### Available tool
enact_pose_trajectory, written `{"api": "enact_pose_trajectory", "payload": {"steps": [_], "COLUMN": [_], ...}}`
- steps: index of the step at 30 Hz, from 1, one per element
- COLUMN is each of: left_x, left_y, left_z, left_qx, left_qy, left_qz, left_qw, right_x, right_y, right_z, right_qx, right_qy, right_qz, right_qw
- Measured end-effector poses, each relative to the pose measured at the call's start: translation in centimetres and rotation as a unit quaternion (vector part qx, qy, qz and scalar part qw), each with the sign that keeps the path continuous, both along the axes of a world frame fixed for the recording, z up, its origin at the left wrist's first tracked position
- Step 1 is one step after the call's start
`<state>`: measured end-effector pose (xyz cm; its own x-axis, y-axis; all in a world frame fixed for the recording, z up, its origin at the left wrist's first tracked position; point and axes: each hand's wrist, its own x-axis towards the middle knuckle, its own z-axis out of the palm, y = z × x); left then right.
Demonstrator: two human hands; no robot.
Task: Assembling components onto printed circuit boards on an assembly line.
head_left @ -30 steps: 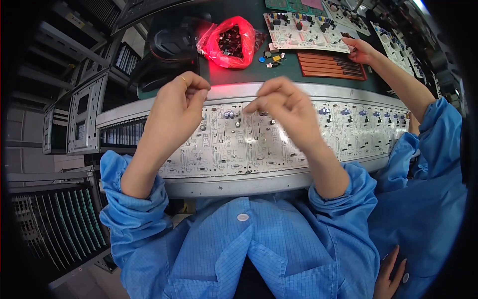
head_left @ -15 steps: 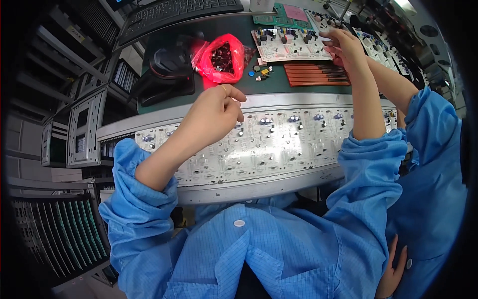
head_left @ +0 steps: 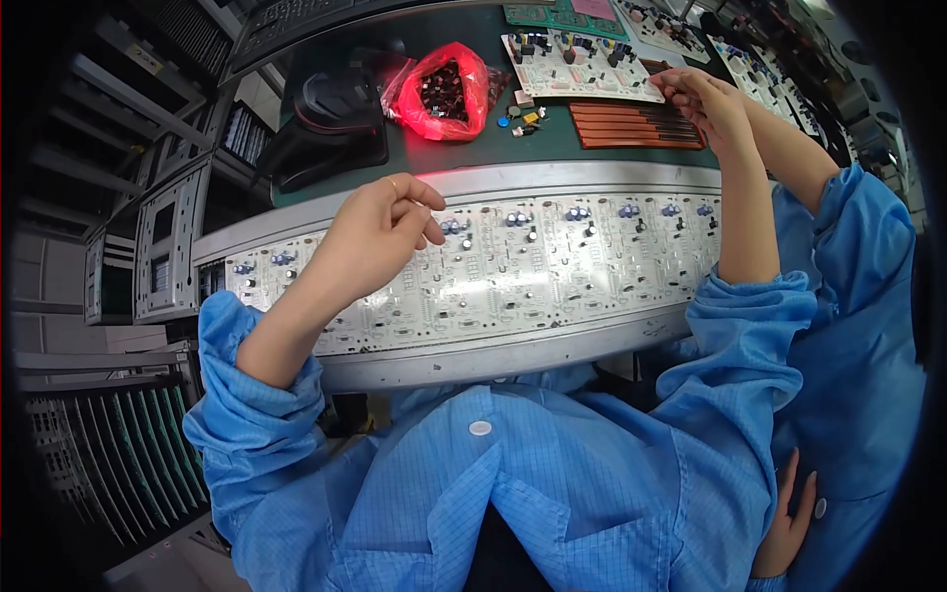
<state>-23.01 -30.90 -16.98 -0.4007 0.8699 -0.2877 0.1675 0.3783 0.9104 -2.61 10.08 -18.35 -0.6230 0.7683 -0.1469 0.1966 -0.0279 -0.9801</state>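
My left hand (head_left: 380, 232) hovers over a long panel of white circuit boards (head_left: 483, 286), its fingers curled inward; whatever they may hold is hidden. My right hand (head_left: 718, 111) is at the right end of a separate white circuit board (head_left: 582, 71) fitted with black and blue parts. Its fingers are bent together close to that board's corner, and I cannot make out anything between them. A co-worker's forearm (head_left: 799, 138) reaches in behind my right hand, so the two sets of fingers partly overlap. Below the separate board lies a stack of orange-brown strips (head_left: 631, 128).
A red bag (head_left: 472, 107) of small dark components stands left of several loose parts (head_left: 526, 120). Farther left is a black scanner-like device (head_left: 335, 113). Metal rails (head_left: 473, 357) border the panel. The co-worker's other hand (head_left: 786, 528) rests low at right. More boards (head_left: 760, 84) lie far right.
My left hand has drawn back to the left, uncovering more of the panel's top row. My right hand has shifted right and nearer. The whole view has tilted slightly.
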Motion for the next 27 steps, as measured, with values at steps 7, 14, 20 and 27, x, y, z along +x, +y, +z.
{"api": "enact_pose_trajectory", "payload": {"steps": [7,14,20,27], "left_x": [0.6,0.8,2.7,8.8], "left_y": [-5.2,-12.3,-14.6,-22.2], "left_z": [2.3,0.9,-3.9,-7.3], "left_qx": [0.011,0.07,0.304,0.236], "left_qy": [-0.026,0.0,-0.089,0.124], "left_qz": [0.047,0.154,0.312,0.569], "left_qw": [0.998,0.986,0.896,0.778], "right_x": [0.2,-1.2,1.5,-1.9], "right_y": [-7.9,-15.3,-14.8,-18.4], "right_z": [1.0,-0.1,-0.2,-4.7], "right_qx": [0.081,0.019,0.011,0.343], "right_qy": [0.007,0.069,-0.033,0.134], "right_qz": [0.001,0.123,0.093,0.408], "right_qw": [0.997,0.99,0.995,0.836]}}
